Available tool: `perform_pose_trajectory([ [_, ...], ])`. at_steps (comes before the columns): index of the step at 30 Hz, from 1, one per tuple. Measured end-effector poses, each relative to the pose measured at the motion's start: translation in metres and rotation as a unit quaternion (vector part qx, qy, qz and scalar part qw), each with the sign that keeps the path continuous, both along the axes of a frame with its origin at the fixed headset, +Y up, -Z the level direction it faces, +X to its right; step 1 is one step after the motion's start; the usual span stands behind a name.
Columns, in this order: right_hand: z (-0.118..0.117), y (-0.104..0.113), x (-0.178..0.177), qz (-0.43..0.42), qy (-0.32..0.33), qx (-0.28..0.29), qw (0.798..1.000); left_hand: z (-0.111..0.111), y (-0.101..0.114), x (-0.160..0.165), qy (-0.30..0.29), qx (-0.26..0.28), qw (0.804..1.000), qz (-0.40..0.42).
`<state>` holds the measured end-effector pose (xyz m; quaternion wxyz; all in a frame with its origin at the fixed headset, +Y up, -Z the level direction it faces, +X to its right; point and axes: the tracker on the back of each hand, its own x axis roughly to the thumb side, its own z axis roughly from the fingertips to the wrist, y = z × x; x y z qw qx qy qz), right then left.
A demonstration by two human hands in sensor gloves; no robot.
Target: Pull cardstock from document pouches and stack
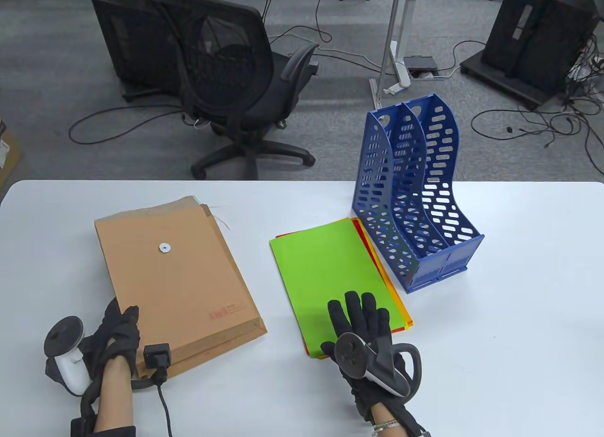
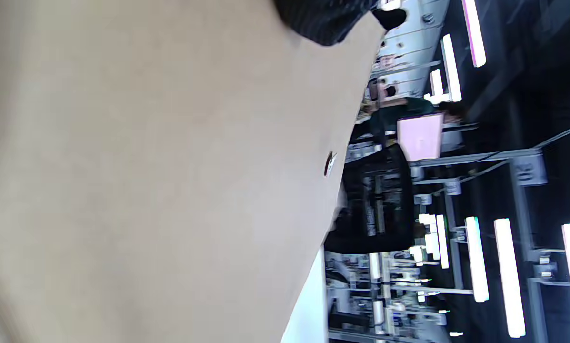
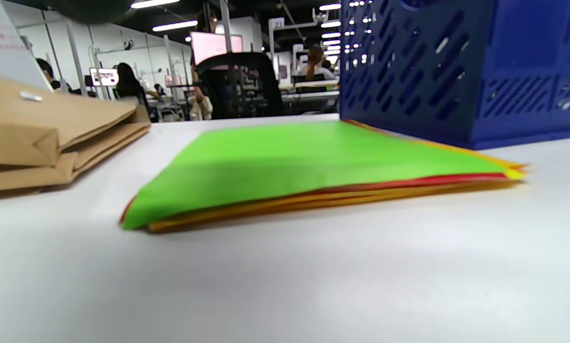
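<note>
Black-gloved, my right hand (image 1: 365,331) lay flat with fingers spread, palm down on the near end of the cardstock stack (image 1: 330,281); it pressed the green top sheet and gripped nothing. My left hand (image 1: 118,338) curled over the near left corner of the document pouches (image 1: 177,276), fingers on the top face; I could not tell how firmly it held.

I noted the pouches well to the left of the stack, a strip of bare white table (image 1: 264,286) between them. The blue file rack (image 1: 415,210) stood just beside the stack's right edge, the far corner of the stack reaching its base. Open table lay to the right of the rack.

I recorded the pouches as brown kraft paper, gusseted, with a round metal fastener (image 1: 164,247). Red and yellow sheet edges showed beneath the green. The rack was perforated plastic.
</note>
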<state>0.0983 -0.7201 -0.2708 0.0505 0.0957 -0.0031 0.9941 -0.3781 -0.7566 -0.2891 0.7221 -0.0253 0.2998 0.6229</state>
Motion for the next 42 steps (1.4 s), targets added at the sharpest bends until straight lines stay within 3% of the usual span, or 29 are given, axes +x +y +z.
perform_pose_trajectory([
  [4, -0.002, -0.003, 0.001, 0.001, 0.002, -0.009, 1.000, -0.003, -0.011, -0.004, -0.014, -0.044, 0.999, -0.012],
  [10, -0.001, -0.003, 0.001, 0.002, 0.006, -0.015, 1.000, -0.007, -0.001, 0.008, -0.044, -0.083, 0.986, -0.141],
  [17, 0.000, -0.002, -0.003, 0.001, 0.015, -0.013, 1.000, -0.013, 0.011, 0.033, -0.089, -0.103, 0.949, -0.284],
  [20, 0.000, -0.001, -0.006, 0.003, 0.020, -0.012, 1.000, -0.012, 0.023, 0.048, -0.098, -0.091, 0.921, -0.367],
  [22, 0.001, 0.000, -0.008, 0.005, 0.023, -0.012, 1.000, -0.010, 0.036, 0.062, -0.135, -0.051, 0.906, -0.398],
  [25, 0.003, 0.002, -0.012, 0.006, 0.031, -0.004, 0.999, -0.004, 0.056, 0.096, -0.235, 0.076, 0.887, -0.390],
  [27, 0.005, 0.004, -0.015, 0.004, 0.036, 0.000, 0.999, 0.004, 0.065, 0.124, -0.284, 0.144, 0.862, -0.396],
  [30, 0.008, 0.006, -0.020, 0.002, 0.042, 0.009, 0.999, 0.021, 0.073, 0.167, -0.371, 0.169, 0.833, -0.375],
  [33, 0.010, 0.007, -0.025, 0.013, 0.046, 0.019, 0.999, 0.031, 0.060, 0.202, -0.436, 0.176, 0.812, -0.345],
  [35, 0.011, 0.006, -0.028, 0.021, 0.049, 0.019, 0.998, 0.034, 0.038, 0.219, -0.452, 0.155, 0.804, -0.353],
  [38, 0.010, 0.003, -0.031, 0.022, 0.054, 0.009, 0.998, 0.036, 0.013, 0.230, -0.471, 0.118, 0.795, -0.362],
  [40, 0.010, 0.000, -0.033, 0.025, 0.059, 0.002, 0.998, 0.034, 0.008, 0.231, -0.482, 0.098, 0.785, -0.377],
  [42, 0.009, -0.001, -0.035, 0.031, 0.062, -0.003, 0.998, 0.033, 0.007, 0.229, -0.469, 0.093, 0.788, -0.387],
])
